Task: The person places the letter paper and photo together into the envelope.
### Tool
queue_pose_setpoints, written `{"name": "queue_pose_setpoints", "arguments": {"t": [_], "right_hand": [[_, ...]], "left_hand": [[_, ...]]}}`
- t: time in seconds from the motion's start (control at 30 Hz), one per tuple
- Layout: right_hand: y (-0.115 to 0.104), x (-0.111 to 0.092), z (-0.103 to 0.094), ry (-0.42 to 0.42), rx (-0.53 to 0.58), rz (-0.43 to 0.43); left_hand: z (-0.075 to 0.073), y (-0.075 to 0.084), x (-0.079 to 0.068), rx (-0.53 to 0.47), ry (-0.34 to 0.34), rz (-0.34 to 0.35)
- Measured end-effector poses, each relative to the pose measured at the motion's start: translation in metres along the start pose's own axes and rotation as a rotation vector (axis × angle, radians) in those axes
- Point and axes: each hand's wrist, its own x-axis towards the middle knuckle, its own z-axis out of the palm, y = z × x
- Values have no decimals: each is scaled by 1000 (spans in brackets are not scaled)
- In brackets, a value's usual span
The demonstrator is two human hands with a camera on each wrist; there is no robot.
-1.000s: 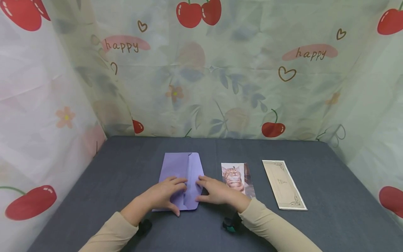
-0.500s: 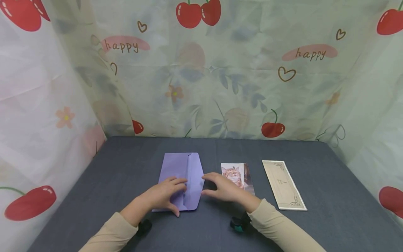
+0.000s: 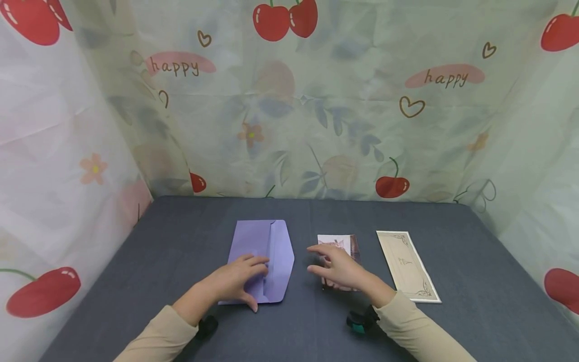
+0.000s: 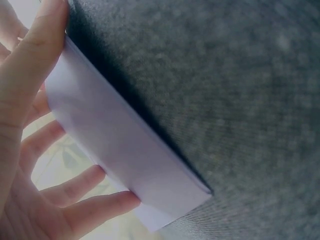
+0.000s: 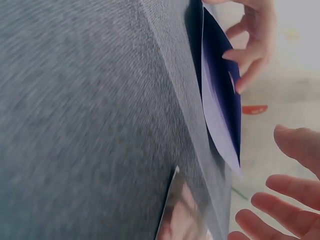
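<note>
A purple envelope [image 3: 282, 261] lies on the dark tabletop, its flap spread toward the right. My left hand [image 3: 242, 276] rests on it, fingertips touching the paper and thumb by the near edge. In the left wrist view, those fingers [image 4: 95, 205] are spread fairly straight against the envelope [image 4: 120, 135]. My right hand [image 3: 339, 269] hovers over a cat picture card [image 3: 333, 239] and covers much of it. Nothing shows between its relaxed fingers. The right wrist view has the envelope's mouth [image 5: 227, 95] gaping and the card's corner [image 5: 180, 200] below.
A beige card with an ornate border [image 3: 407, 266] lies at the right of the table [image 3: 316, 337]. Patterned curtains [image 3: 289, 100] stand behind and at both sides. Dark devices [image 3: 357, 322] sit under my wrists.
My right hand has left the envelope's flap and moved right, over the cat picture card. My left hand has stayed on the envelope.
</note>
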Motion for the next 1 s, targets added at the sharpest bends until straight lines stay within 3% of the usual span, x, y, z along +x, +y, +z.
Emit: {"name": "queue_pose_setpoints", "arguments": {"t": [0.27, 0.57, 1.0], "right_hand": [[18, -14, -9, 41, 171, 43], [33, -29, -25, 119, 88, 174], [61, -40, -33, 224, 79, 396]], "left_hand": [[0, 0, -1, -10, -2, -2], [0, 0, -1, 0, 8, 8], [-1, 0, -1, -13, 6, 4]]}}
